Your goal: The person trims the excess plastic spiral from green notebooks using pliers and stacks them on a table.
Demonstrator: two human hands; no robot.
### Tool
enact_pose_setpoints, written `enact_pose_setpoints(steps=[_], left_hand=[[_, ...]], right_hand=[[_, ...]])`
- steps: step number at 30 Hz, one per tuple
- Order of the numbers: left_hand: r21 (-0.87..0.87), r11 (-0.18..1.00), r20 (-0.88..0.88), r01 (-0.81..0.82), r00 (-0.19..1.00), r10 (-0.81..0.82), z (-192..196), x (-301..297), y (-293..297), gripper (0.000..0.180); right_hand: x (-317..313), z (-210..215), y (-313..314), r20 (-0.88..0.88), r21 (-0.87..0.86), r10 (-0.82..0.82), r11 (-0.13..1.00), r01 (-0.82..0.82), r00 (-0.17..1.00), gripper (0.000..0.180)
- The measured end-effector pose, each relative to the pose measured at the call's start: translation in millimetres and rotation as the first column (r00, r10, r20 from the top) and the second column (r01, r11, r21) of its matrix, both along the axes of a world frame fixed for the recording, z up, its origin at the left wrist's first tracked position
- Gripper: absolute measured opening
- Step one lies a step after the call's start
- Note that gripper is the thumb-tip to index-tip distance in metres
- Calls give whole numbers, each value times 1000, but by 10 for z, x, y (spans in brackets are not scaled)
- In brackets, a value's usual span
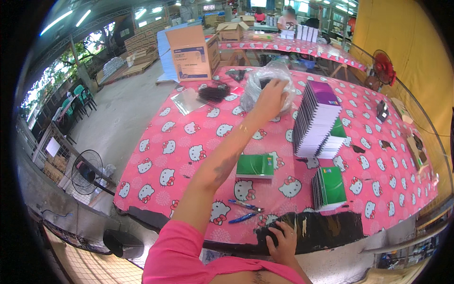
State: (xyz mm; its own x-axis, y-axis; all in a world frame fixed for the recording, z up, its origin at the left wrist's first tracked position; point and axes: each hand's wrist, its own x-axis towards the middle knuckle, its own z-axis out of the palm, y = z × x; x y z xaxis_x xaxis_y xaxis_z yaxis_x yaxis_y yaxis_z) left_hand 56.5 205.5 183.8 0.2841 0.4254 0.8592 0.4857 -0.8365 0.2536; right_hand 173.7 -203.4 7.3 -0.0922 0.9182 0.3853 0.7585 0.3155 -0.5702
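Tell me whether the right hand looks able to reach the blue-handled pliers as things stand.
Probably yes: the right hand is close by, the blue-handled pliers lie uncovered on the table, and nothing visible stands between them.

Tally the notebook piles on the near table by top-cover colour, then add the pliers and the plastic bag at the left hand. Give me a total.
Green-topped notebook piles: 3
Purple-topped notebook pile: 1
Pliers: 1
Plastic bag at the left hand: 1
Total: 6
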Motion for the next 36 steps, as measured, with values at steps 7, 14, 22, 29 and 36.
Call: enact_pose_setpoints(steps=[7, 14, 22, 29, 36], left_hand=[[-307, 831, -160, -464, 886, 435, -1029, -1490, 1411, 50], [208, 499, -613, -841, 286, 737, -1901, -2601, 1751, 59], [57, 688, -680, -724, 476, 558, -1822, -2539, 2186, 33], [-117, 726, -632, -677, 615, 471, -1919, -2592, 1892, 53], [-147, 683, -530, -716, 639, 557, -1959, -2709, 1738, 83]], right_hand=[[3, -2, 115, -103, -7, -42, 999, 41, 994, 28], [-84, -64, 176, -10, 73, -107, 992, 107, 994, 21], [-142, 74, 259, 29, 99, -158, 983, 154, 987, 18], [-170, 85, 239, 35, 118, -122, 986, 117, 992, 22], [-184, 18, 214, 70, 121, -123, 986, 114, 990, 22]])
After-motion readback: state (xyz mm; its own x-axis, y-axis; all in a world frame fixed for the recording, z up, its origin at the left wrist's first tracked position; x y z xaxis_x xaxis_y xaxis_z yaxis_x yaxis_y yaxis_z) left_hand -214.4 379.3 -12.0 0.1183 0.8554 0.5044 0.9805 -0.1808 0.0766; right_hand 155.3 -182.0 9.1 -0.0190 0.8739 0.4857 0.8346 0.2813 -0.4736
